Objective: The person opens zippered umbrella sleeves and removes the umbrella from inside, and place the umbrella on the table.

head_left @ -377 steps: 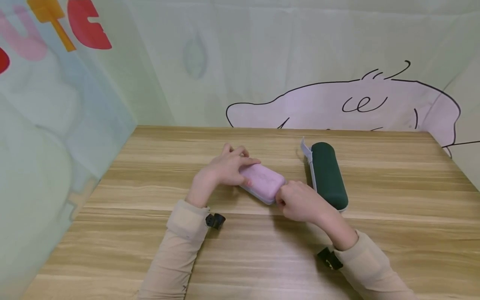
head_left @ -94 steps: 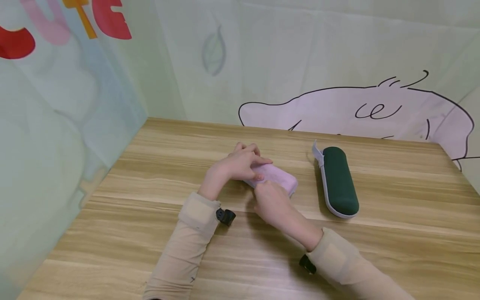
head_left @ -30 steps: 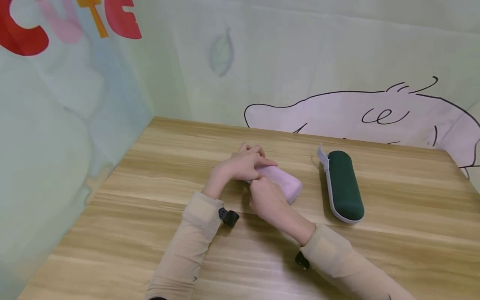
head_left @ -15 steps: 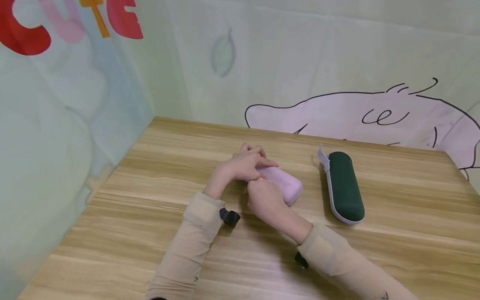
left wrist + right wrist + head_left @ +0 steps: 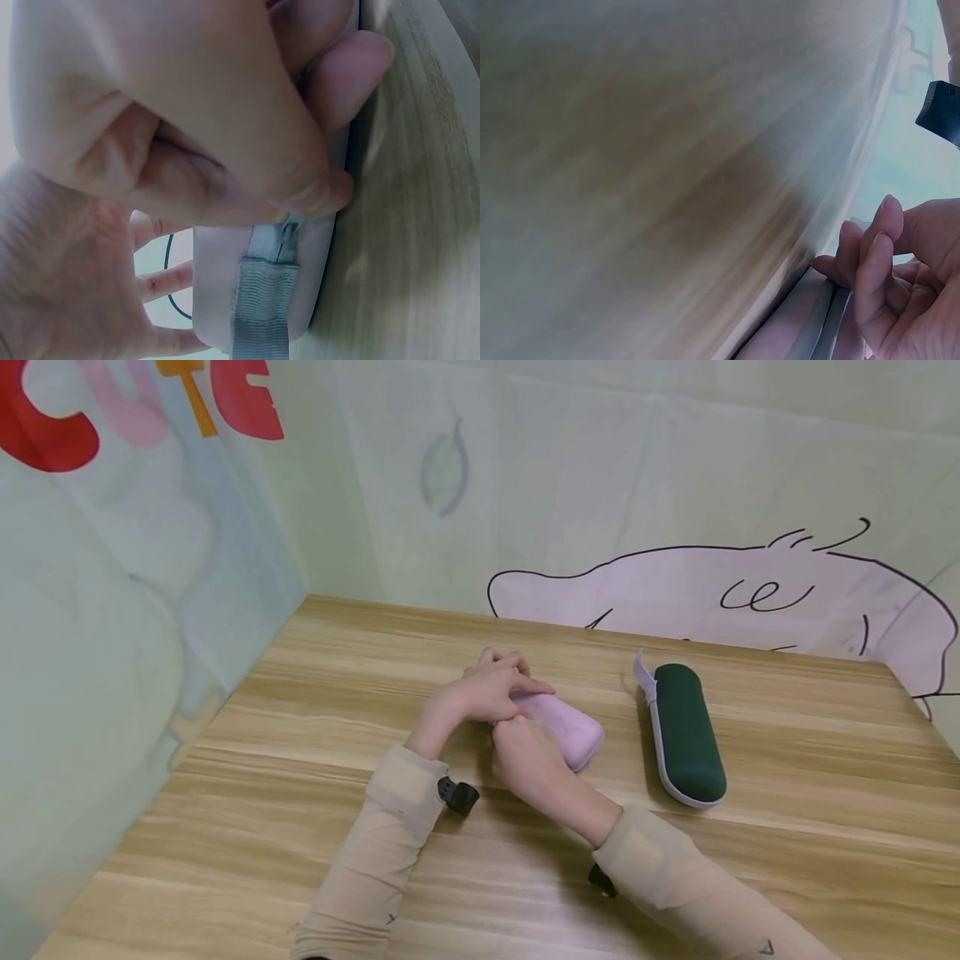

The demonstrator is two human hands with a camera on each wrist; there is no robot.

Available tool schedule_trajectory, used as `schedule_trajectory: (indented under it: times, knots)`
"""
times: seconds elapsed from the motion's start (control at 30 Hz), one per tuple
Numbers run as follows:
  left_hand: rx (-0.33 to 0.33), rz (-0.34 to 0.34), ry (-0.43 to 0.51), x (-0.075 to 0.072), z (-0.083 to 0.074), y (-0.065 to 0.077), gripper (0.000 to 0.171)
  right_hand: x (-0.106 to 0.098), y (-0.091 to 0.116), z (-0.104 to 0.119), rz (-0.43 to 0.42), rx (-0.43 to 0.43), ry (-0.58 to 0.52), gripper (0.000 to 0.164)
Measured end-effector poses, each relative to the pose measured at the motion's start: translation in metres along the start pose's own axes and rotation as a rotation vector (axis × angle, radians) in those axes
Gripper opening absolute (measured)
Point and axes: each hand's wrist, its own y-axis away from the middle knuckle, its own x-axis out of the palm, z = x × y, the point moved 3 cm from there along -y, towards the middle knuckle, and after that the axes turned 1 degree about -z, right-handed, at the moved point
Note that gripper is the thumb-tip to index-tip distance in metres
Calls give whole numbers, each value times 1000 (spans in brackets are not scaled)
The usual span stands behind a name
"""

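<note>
A pink zippered case (image 5: 570,727) with a grey zipper band lies slantwise on the table. My left hand (image 5: 491,689) holds its left end, thumb on the near part of the top and index finger along the far part. At the near side, close to the left thumb, my right hand (image 5: 528,756) has its fingers curled in. The left wrist view shows the right thumb and finger pinching the zipper pull (image 5: 289,225), just above a ribbed grey fabric tab (image 5: 260,300). In the right wrist view, two grey zipper strips (image 5: 821,322) run along the case side with a dark line between them.
A dark green zippered case (image 5: 688,735) with a grey edge and a raised grey tab (image 5: 643,675) lies to the right on the wooden table (image 5: 285,827). Printed fabric walls (image 5: 555,468) stand along the table's back and left. Both wrists carry small black cameras (image 5: 459,796).
Since the oldest frame, my right hand has moved from the pink case's right end leftward along its near side to the left thumb. Over the last second both hands have hardly moved.
</note>
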Motion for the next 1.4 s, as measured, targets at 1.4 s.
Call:
schedule_trajectory:
  times: [1.4]
  knots:
    - [25,10,-7,0,-1,4,51,-24,31,-9,-48,71,-87,21]
